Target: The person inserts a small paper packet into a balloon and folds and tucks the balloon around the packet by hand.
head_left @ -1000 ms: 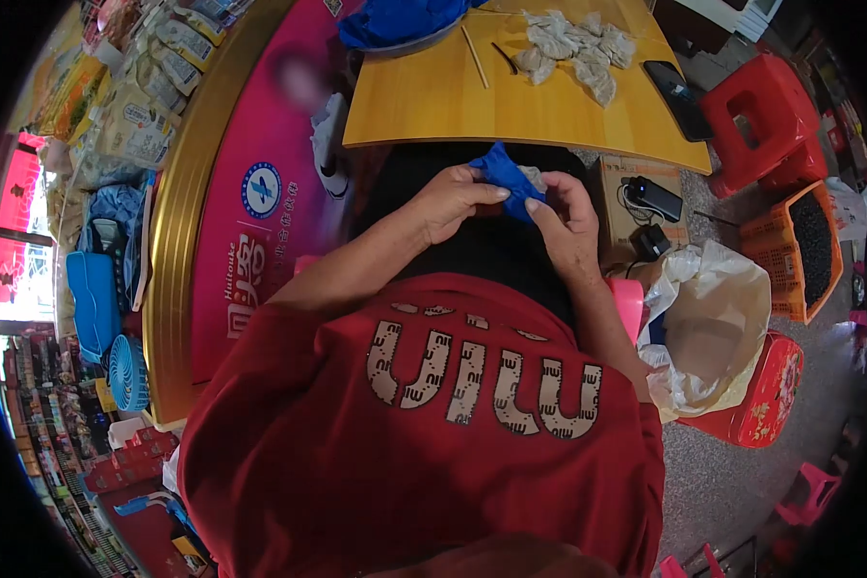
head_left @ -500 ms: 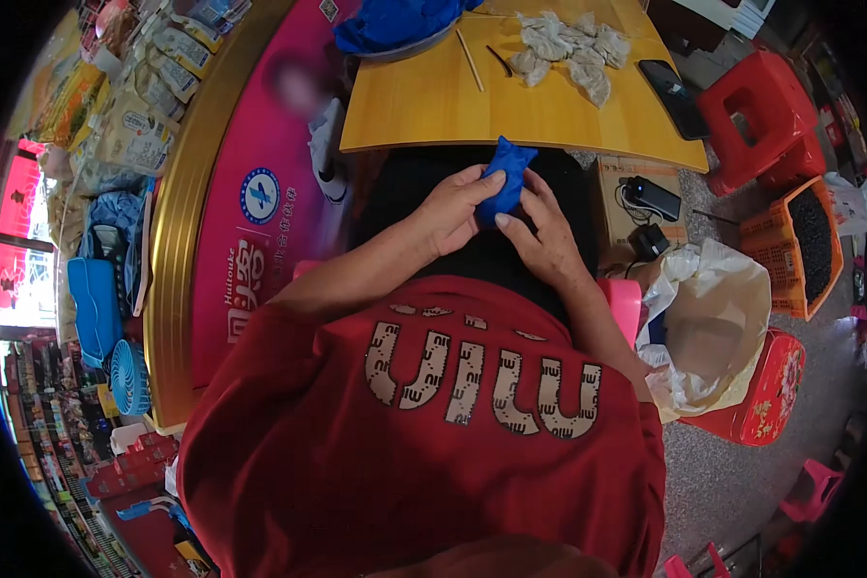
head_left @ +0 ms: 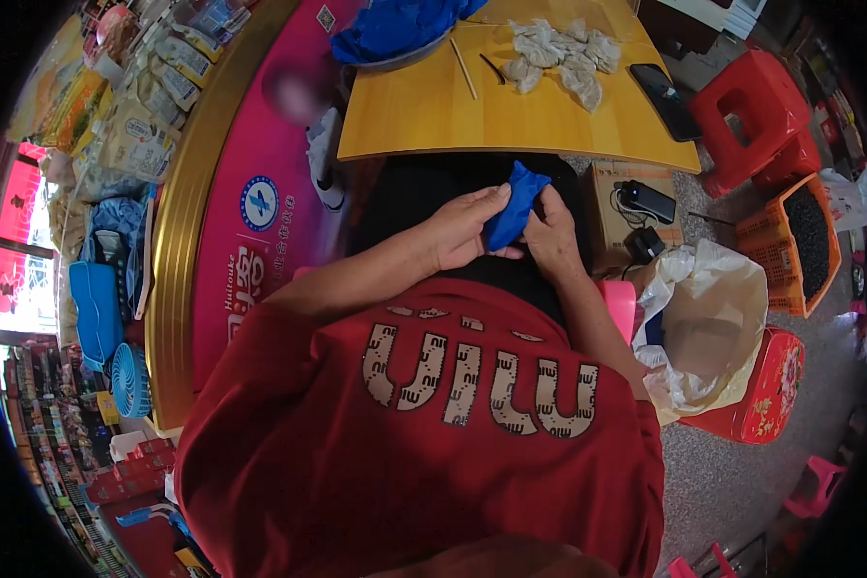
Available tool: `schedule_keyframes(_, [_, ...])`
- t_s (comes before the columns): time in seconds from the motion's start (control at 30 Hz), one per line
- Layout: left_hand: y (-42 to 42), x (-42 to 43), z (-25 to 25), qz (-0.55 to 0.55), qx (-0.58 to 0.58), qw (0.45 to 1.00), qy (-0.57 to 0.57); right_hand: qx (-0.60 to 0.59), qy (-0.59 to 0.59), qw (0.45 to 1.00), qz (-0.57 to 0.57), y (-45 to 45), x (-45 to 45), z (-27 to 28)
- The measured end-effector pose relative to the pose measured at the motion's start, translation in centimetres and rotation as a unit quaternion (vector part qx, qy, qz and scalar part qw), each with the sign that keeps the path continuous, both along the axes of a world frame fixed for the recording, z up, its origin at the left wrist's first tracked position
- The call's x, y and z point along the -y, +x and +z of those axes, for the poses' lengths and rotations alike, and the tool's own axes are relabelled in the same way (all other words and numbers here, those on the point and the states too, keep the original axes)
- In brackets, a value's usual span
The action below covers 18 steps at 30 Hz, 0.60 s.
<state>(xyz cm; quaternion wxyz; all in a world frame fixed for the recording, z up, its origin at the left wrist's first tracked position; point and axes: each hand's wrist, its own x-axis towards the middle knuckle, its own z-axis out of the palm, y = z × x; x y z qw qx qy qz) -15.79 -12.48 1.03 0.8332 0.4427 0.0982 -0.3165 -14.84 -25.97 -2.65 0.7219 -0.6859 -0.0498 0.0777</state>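
A small bundle of blue fabric (head_left: 516, 208), longer than wide, is held over my lap just short of the table edge. My left hand (head_left: 470, 228) grips its left side, the thumb lying on top near the upper part. On the other side my right hand (head_left: 552, 231) pinches the fabric, fingers bent and partly hidden. What the cloth is, or whether anything is inside it, I cannot make out. More blue fabric (head_left: 405, 27) is heaped in a basin at the table's far left.
The yellow wooden table (head_left: 414, 120) bears a thin stick (head_left: 463, 69), crumpled pale plastic pieces (head_left: 564, 58) and a black phone (head_left: 665, 101). To the right are a cardboard box (head_left: 607, 222), a lined bag (head_left: 708, 318), red stools (head_left: 749, 106) and an orange crate (head_left: 790, 246).
The blue bundle has come down slightly toward my body and tilted to the right. My right hand has changed from spread fingers beside it to a pinch on its right side.
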Motion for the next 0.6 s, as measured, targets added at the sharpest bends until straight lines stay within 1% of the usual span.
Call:
schedule_keyframes(0.03, [-0.2,0.2,-0.2,0.001,0.002,1.000,-0.001,0.002,-0.001,1.000,0.001,0.1,0.0,0.0])
schedule_keyframes(0.1, [-0.4,0.5,-0.9,0.007,0.040,0.999,0.006,-0.047,0.087,0.995,-0.011,0.1,-0.1,0.2])
schedule_keyframes(0.13, [-0.3,0.6,-1.0,0.002,0.058,0.998,0.015,-0.046,0.086,0.995,-0.010,0.0,0.0,0.2])
schedule_keyframes(0.2, [-0.1,0.5,-1.7,0.012,0.072,0.997,0.014,-0.126,0.142,0.982,0.020,0.0,0.2,0.3])
schedule_keyframes(0.27, [0.1,0.3,-1.8,0.021,0.086,0.996,0.014,-0.107,0.128,0.985,0.038,0.0,0.3,0.9])
schedule_keyframes(0.33, [0.1,0.2,-0.8,0.030,0.020,0.999,0.008,-0.088,0.115,0.988,0.055,0.0,0.2,0.8])
schedule_keyframes(0.4, [-0.2,0.5,-1.0,0.020,0.020,1.000,0.010,-0.004,0.082,0.997,0.005,0.1,-0.2,-0.5])
schedule_keyframes(0.43, [-0.2,0.7,-1.0,0.007,0.021,1.000,0.013,-0.003,0.080,0.997,0.007,0.2,-0.3,-0.9])
schedule_keyframes(0.47, [-0.4,0.8,-1.2,0.010,0.021,1.000,0.011,0.013,0.082,0.996,-0.014,0.3,-0.3,-1.2])
schedule_keyframes(0.5, [-0.4,1.0,-1.4,0.012,0.055,0.998,0.014,0.029,0.084,0.995,-0.035,0.3,-0.3,-1.3])
schedule_keyframes(0.53, [-0.5,1.1,-1.5,0.015,0.090,0.996,0.018,0.030,0.081,0.996,-0.032,0.4,-0.2,-1.2])
schedule_keyframes(0.57, [-0.4,1.1,-1.4,0.018,0.090,0.996,0.016,0.007,0.092,0.995,-0.027,0.4,-0.1,-1.0])
schedule_keyframes(0.6, [-0.3,0.9,-1.1,0.007,0.109,0.990,0.092,-0.015,0.104,0.994,-0.022,0.3,0.0,-0.8])
